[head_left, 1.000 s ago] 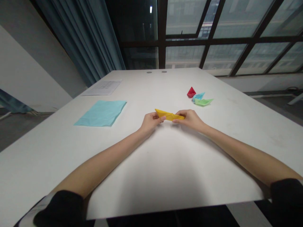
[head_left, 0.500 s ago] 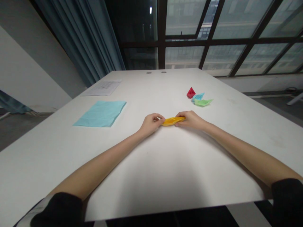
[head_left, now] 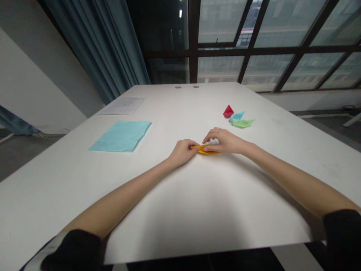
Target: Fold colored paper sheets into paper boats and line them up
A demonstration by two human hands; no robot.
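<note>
A small folded yellow paper (head_left: 203, 149) lies on the white table (head_left: 180, 195) at its middle, mostly covered by my hands. My left hand (head_left: 184, 151) pinches its left end with fingers curled. My right hand (head_left: 224, 141) rests over its right part, thumb under or beside the paper and the other fingers pressing down on top. Beyond my right hand sit three finished paper boats: a red one (head_left: 228, 111), a light blue one (head_left: 237, 116) and a green one (head_left: 242, 122).
A light blue sheet of paper (head_left: 122, 135) lies flat at the left of the table. A printed white sheet (head_left: 123, 105) lies farther back on the left. Dark window frames and blue curtains stand behind the table.
The yellow paper went from a long shape held just above the table to a flattened, shorter piece on the surface. My right hand shifted left over it and my hands drew closer together.
</note>
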